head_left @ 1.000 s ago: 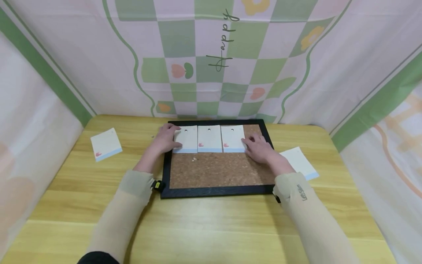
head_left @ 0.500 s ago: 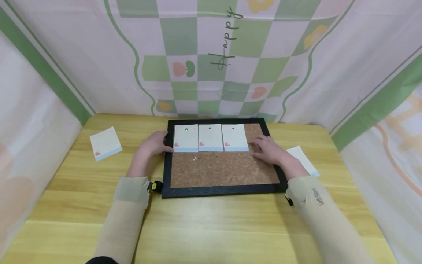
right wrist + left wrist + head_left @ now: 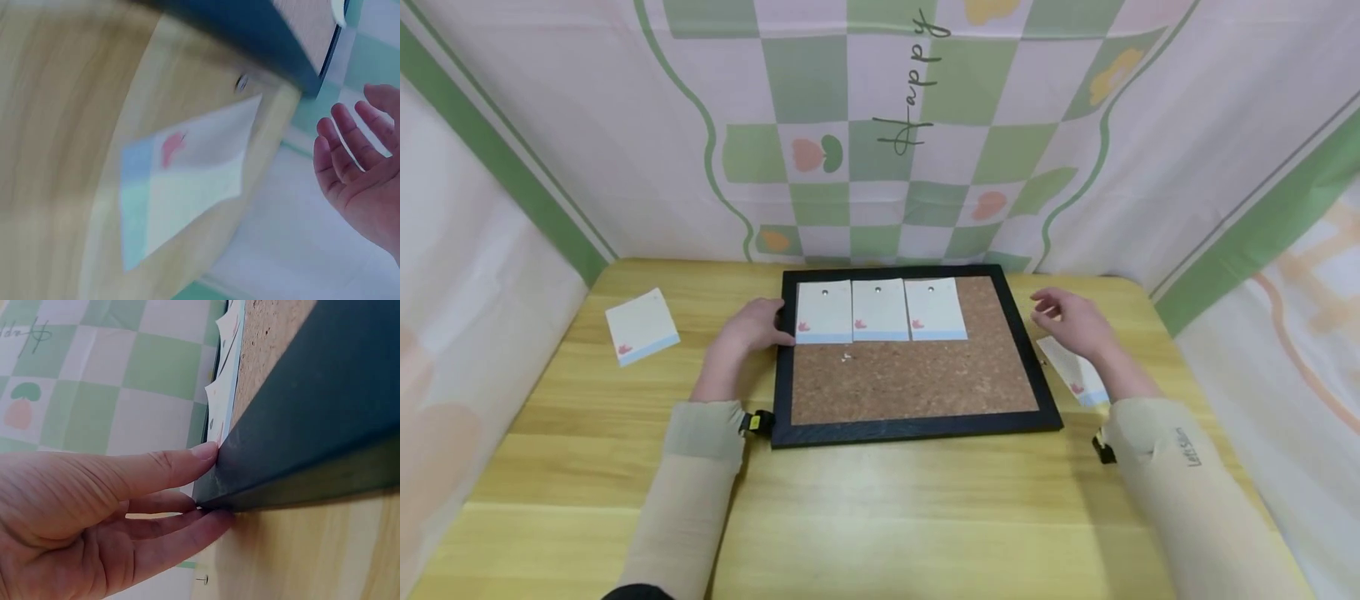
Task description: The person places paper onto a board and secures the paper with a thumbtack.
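The cork board point(image 3: 917, 383) is laid on the table point(image 3: 925, 517), its left edge pinched by the left hand point(image 3: 747, 327), the thumb pressed on the black frame point(image 3: 312, 406) and the fingers set against the outer side. Three white cards point(image 3: 880, 310) are lined up along the upper cork, each topped by a small dot of metal. The right hand point(image 3: 1075, 327) is held past the board's right edge, fingers loosely bent, near a loose card point(image 3: 1078, 375) but apart from it. Another card point(image 3: 642, 327) is placed well to the left.
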Motion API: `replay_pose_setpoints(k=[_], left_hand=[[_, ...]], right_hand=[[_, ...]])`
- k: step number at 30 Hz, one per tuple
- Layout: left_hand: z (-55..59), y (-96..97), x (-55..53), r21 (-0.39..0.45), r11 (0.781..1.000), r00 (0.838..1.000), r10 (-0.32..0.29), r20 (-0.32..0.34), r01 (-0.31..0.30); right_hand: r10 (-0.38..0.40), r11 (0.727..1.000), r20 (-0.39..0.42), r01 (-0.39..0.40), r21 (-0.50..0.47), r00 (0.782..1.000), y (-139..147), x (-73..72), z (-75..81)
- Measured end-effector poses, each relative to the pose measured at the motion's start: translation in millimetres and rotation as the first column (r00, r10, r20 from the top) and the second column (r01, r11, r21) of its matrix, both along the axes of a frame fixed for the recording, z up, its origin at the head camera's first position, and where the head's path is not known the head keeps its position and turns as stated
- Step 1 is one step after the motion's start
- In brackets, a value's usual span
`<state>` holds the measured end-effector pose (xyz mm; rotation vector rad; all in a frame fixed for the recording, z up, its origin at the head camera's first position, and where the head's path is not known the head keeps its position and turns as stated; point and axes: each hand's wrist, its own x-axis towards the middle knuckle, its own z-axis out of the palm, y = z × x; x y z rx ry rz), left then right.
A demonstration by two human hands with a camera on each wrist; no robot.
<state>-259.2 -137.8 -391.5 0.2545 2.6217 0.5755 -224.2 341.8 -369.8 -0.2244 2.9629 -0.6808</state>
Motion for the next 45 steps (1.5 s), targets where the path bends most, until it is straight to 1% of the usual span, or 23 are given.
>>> replay_pose_setpoints(k=[2, 6, 11, 13, 16, 18, 21, 27, 30, 33, 40, 45], left_hand=[[-0.1, -0.8, -0.3, 0.003, 1.0, 1.0, 0.002, 0.001, -0.002], [0.2, -1.6, -0.3, 0.015, 1.0, 1.0, 0.003, 0.001, -0.003], [-0.9, -2.1, -0.4, 0.029, 1.0, 1.0, 0.001, -0.007, 0.0], [-1.3, -2.5, -0.4, 0.033, 0.999, 1.0, 0.001, -0.011, -0.001], [-1.4, -2.9, -0.2, 0.039, 0.999, 1.0, 0.005, -0.012, -0.004], [-1.3, -2.8, -0.1, 0.043, 0.999, 1.0, 0.007, -0.009, -0.007], [-1.9, -2.9, -0.4, 0.045, 0.999, 1.0, 0.006, -0.008, -0.006], [-2.0, -3.0, -0.2, 0.046, 0.999, 1.0, 0.008, -0.011, -0.008], [-2.0, -3.1, -0.4, 0.05, 0.999, 1.0, 0.015, -0.009, -0.015], [-2.0, -3.4, 0.0, 0.054, 0.998, 1.0, 0.024, -0.005, -0.024], [-3.5, -3.6, 0.0, 0.04, 0.999, 1.0, 0.025, -0.002, -0.025], [-3.4, -2.2, 0.2, 0.034, 0.999, 1.0, 0.025, -0.008, -0.025]], right_hand=[[-0.027, 1.0, 0.008, 0.027, 0.007, 1.0, 12, 1.9, -2.0], [-0.081, 0.996, 0.054, 0.078, 0.045, 0.995, 36, 8.3, -7.6], [-0.157, 0.983, 0.155, 0.138, 0.124, 0.975, 56, 16.7, -11.1], [-0.182, 0.974, 0.192, 0.149, 0.172, 0.964, 61, 19.3, -11.7], [-0.195, 0.959, 0.216, 0.14, 0.248, 0.957, 64, 22.0, -15.3], [-0.21, 0.953, 0.226, 0.147, 0.266, 0.951, 65, 23.6, -17.9], [-0.226, 0.95, 0.241, 0.159, 0.269, 0.944, 65, 24.1, -20.8], [-0.255, 0.955, 0.288, 0.194, 0.223, 0.923, 61, 22.2, -19.4], [-0.275, 0.955, 0.29, 0.225, 0.193, 0.917, 59, 21.8, -18.9], [-0.284, 0.956, 0.286, 0.246, 0.163, 0.915, 59, 21.8, -19.1], [-0.266, 0.958, 0.27, 0.224, 0.177, 0.925, 56, 22.3, -17.5], [-0.3, 0.951, 0.296, 0.258, 0.173, 0.907, 56, 23.6, -17.2]])
